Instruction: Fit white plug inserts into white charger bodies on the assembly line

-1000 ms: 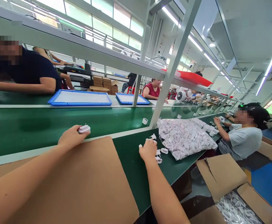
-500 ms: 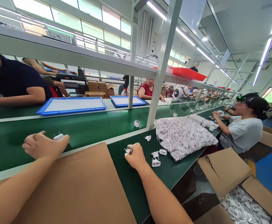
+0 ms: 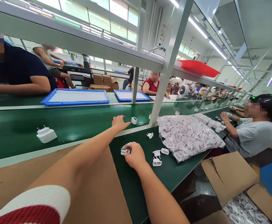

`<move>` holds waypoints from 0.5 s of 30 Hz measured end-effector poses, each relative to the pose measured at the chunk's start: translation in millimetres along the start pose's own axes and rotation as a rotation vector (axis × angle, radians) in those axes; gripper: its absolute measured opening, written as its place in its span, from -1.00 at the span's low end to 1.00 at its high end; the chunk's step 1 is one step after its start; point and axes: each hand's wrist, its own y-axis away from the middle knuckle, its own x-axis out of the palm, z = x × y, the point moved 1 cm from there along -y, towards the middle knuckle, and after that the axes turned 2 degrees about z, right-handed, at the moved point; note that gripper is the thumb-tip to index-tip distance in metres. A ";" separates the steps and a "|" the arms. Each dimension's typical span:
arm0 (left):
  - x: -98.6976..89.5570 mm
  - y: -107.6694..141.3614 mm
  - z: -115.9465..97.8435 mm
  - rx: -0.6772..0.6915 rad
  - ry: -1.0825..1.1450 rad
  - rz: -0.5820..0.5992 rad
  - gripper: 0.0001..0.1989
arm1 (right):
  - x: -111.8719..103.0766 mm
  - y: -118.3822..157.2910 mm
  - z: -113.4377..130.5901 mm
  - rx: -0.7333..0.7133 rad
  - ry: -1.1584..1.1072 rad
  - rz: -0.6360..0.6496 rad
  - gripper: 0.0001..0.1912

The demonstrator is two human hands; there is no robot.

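Observation:
My left hand (image 3: 120,123) reaches over the green belt, fingers apart and holding nothing. Just beyond its fingertips stands a white charger housing (image 3: 134,120). Further left on the belt lies a white plug charger (image 3: 46,135) with two pins pointing up. Above the green bench, the fingers of my right hand (image 3: 135,154) are closed on a small white plug piece (image 3: 125,151), partly hidden by them. Several loose plug pieces, such as a two-pin one (image 3: 157,161), lie to the right of that hand.
A clear bag of white parts (image 3: 189,135) fills the bench at right, beside a metal post (image 3: 165,71). Brown cardboard (image 3: 91,186) lies under my left forearm. An open carton (image 3: 231,177) stands low right. Blue-rimmed trays (image 3: 76,102) sit across the belt; a co-worker (image 3: 255,124) sits at right.
My left hand has let go of the plug charger, which now stands on the belt, and has moved right toward the housing. My right hand still grips its plug piece, now turned differently.

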 end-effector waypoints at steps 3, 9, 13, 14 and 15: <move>26.3 -14.6 -21.0 -0.024 0.031 0.061 -0.22 | -1.3 -7.6 -7.4 0.114 -0.260 -0.073 -0.79; 41.5 -19.4 -29.3 -0.117 0.120 0.046 -0.46 | -11.1 -20.9 -11.0 0.303 -0.945 -0.261 -0.60; 24.1 6.3 -9.4 0.009 0.202 0.094 -0.50 | -14.6 -19.2 -5.2 0.380 -1.173 -0.196 -0.67; 17.0 19.5 -1.3 0.050 0.218 0.114 -0.48 | -15.0 -18.2 -3.2 0.380 -1.207 -0.187 -0.67; 9.2 35.7 8.1 0.082 0.229 0.132 -0.48 | -15.1 -17.1 -1.0 0.376 -1.227 -0.181 -0.66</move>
